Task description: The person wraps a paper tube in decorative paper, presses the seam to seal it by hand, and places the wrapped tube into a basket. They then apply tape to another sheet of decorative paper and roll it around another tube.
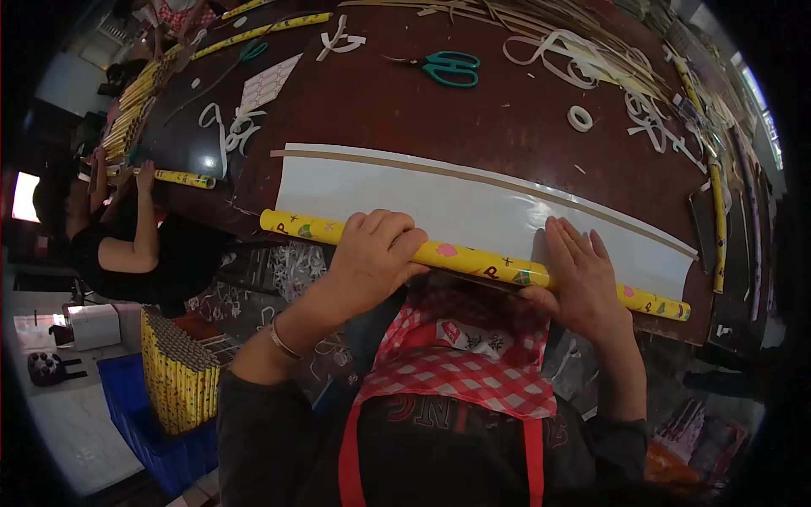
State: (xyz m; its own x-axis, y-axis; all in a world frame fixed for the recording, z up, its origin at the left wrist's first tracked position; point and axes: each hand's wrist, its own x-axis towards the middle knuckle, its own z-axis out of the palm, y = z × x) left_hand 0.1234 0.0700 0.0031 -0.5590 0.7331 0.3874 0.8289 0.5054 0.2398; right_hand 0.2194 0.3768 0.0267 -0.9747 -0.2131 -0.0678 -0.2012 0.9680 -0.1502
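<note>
A yellow patterned paper roll (460, 257) lies along the table's near edge, with its white unrolled sheet (372, 188) spread out behind it. A brown strip (473, 180) runs along the sheet's far edge. My left hand (376, 253) is closed around the roll left of its middle, fingers curled over the top. Farther right, my right hand (583, 275) lies across the roll with its fingers stretched straight onto the white sheet and its thumb on the near side. The palm hides part of the roll.
Green-handled scissors (450, 69), a white tape ring (579, 118) and curled paper strips (557, 59) lie on the dark red table (380, 114). At left, a person (127, 245) handles another yellow roll (186, 179). Below, a blue crate (156, 452) holds finished-looking yellow tubes (182, 380).
</note>
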